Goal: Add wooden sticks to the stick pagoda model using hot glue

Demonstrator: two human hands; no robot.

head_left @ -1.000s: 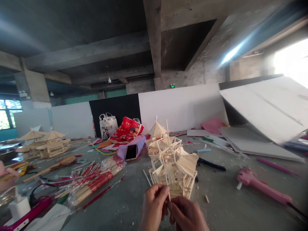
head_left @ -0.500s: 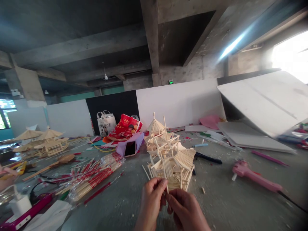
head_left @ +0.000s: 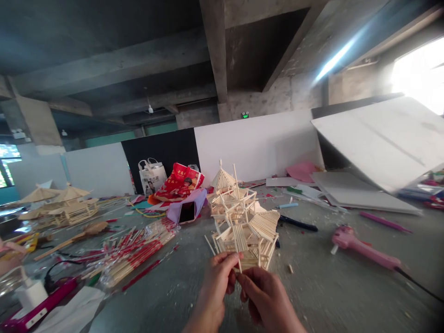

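A thin wooden stick (head_left: 239,265) stands nearly upright between my fingertips, in front of a pavilion model (head_left: 266,227) built of pale sticks. My left hand (head_left: 221,274) pinches it with thumb and forefinger. Just below and to the right, my right hand (head_left: 262,290) has its fingers closed on the lower part of the same stick. The model has a pointed top roof and a slatted lower roof; my hands partly cover its near base. Whether the stick touches the model I cannot tell.
A pink glue gun (head_left: 362,248) with a cord lies at right, near a dark-handled tool (head_left: 299,223). Bundled sticks in plastic (head_left: 138,256), a phone (head_left: 187,212) and a magenta power strip (head_left: 43,305) are at left. White boards (head_left: 367,194) lean behind.
The view has shifted slightly. Both hands keep their pinch on the stick, with the left wrist swung a little outward to the left. The model stays in place.
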